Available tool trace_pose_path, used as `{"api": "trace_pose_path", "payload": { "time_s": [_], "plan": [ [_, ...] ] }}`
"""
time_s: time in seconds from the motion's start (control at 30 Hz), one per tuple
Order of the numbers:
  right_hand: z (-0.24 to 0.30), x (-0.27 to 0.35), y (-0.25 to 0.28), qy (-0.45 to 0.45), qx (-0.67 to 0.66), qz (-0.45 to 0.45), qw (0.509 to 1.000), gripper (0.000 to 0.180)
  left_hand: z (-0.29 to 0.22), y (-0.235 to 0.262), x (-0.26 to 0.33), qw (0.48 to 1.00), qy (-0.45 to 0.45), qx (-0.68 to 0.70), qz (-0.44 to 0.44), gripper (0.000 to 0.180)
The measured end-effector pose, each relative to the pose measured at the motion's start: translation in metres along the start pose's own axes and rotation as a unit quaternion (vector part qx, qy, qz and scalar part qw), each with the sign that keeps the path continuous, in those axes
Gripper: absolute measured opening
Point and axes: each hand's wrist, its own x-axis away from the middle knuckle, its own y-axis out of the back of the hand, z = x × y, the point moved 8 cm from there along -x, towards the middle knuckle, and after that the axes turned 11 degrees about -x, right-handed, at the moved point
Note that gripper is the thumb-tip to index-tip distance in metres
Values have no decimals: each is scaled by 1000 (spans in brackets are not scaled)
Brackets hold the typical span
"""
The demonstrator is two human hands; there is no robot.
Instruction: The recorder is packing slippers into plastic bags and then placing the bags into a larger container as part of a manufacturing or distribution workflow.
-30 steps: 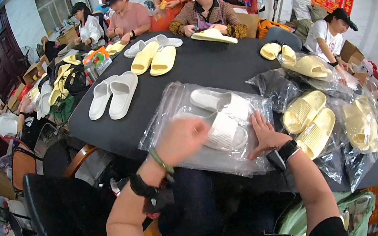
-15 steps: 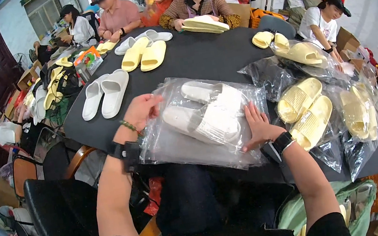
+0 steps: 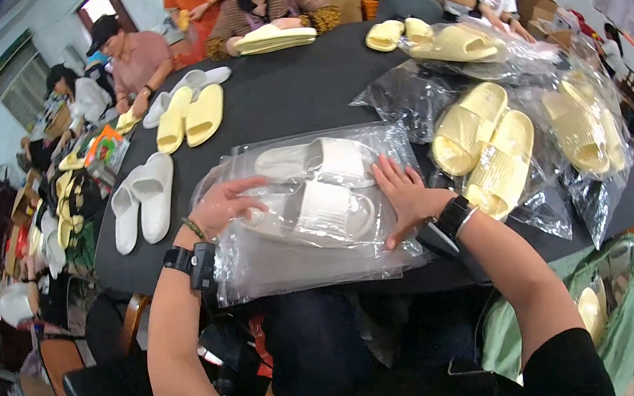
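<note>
A pair of white slide slippers [image 3: 324,215] lies side by side inside a clear plastic bag [image 3: 304,270] on the dark table in front of me. Both toe straps point toward the right. My left hand [image 3: 225,206] rests on the bag's left part by the slippers' heels, its fingers stretched out. At the other end, my right hand [image 3: 410,198] lies with spread fingers on the plastic beside the toes. Neither hand grips anything. Loose plastic sheets or bags seem to lie under the filled bag.
Bagged yellow slippers [image 3: 483,147] are piled at the right. Loose white slippers [image 3: 145,200] and yellow slippers [image 3: 190,117] stand on the left of the table [image 3: 292,90]. Across it, a person holds pale yellow slippers [image 3: 275,37]. A green sack [image 3: 606,268] sits at the lower right.
My left hand has moved from the bag's upper left edge onto its surface. The white slippers now lie more level and separated. The whole view has shifted.
</note>
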Motion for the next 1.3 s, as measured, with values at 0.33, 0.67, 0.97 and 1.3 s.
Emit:
{"api": "trace_pose_path", "payload": {
  "time_s": [0.33,0.67,0.97,1.3],
  "plan": [
    [3,-7,-4,11,-3,-6,1000,162,-26,-56,-77,775,-349,-524,-47,48],
    [-5,-2,-7,-21,-6,7,1000,159,-29,-35,-60,825,-273,-479,-126,21],
    [5,-9,-4,23,-3,4,1000,157,30,186,121,739,48,-578,-343,23],
    [4,-6,0,-7,37,8,999,154,-200,22,114,651,-197,-547,-487,19]
  ]
}}
